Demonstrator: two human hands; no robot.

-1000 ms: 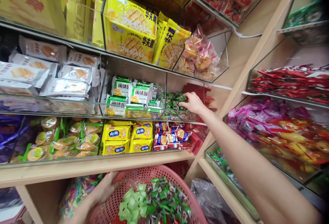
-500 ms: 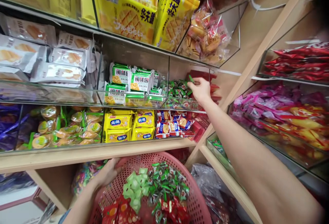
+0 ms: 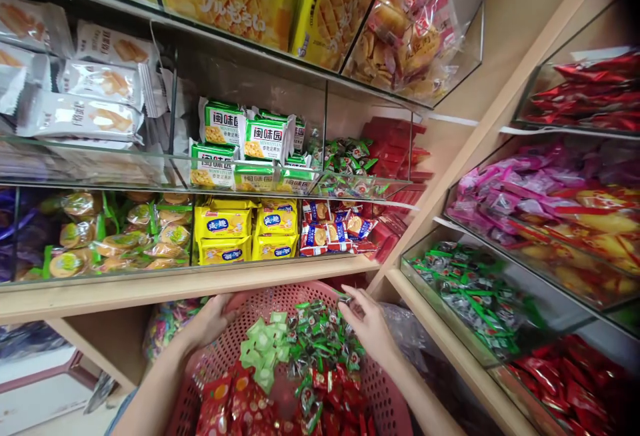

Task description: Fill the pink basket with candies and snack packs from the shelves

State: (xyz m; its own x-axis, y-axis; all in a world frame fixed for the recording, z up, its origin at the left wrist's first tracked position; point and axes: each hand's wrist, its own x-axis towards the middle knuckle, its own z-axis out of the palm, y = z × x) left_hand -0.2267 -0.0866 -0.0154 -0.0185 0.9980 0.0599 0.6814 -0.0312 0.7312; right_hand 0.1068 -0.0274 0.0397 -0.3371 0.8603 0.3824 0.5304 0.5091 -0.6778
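My left hand (image 3: 213,321) grips the left rim of a pink perforated plastic basket (image 3: 245,306), its fingertips partly hidden by the rim. Over the basket's right side is my right hand (image 3: 367,323), with a small dark-and-green wrapped candy (image 3: 345,299) at its fingertips. Beneath it lies a pile of green-and-dark wrapped candies (image 3: 325,339). Pale green packets (image 3: 265,349) sit to the left of that pile, and red packets (image 3: 235,403) fill the front. More of the green-and-dark candies (image 3: 347,156) are in a shelf compartment above.
Glass-fronted shelves hold green-and-white snack packs (image 3: 265,136), yellow packs (image 3: 223,223) and red-and-blue biscuit packs (image 3: 335,233). A wooden shelf edge (image 3: 150,289) runs just above the basket. At right, angled bins hold green-wrapped candies (image 3: 475,296) and pink packets (image 3: 515,189).
My right hand has come down from the shelf compartment of green candies to the basket. My left hand stays on the rim. The view has shifted slightly, showing more right-hand bins.
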